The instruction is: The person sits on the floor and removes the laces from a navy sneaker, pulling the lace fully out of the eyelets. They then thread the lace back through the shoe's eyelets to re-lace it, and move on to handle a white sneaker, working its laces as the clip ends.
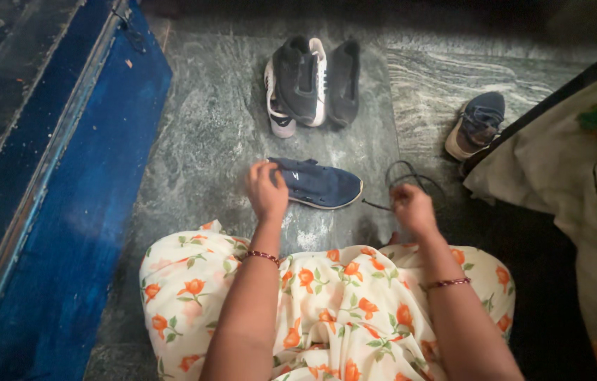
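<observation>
Navy shoe (319, 183) under left hand (266, 190)

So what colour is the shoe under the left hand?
Navy blue shoe with a pale sole edge, seen in the head view.

left hand (266, 189) grips a navy shoe (319, 183); right hand (412, 207) holds its dark lace (411, 176).

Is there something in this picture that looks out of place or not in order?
Yes. The navy shoe under the left hand lies on its side, apart from its mate near the cloth. A loose black lace trails on the floor from the right hand. The black pair leans together.
</observation>
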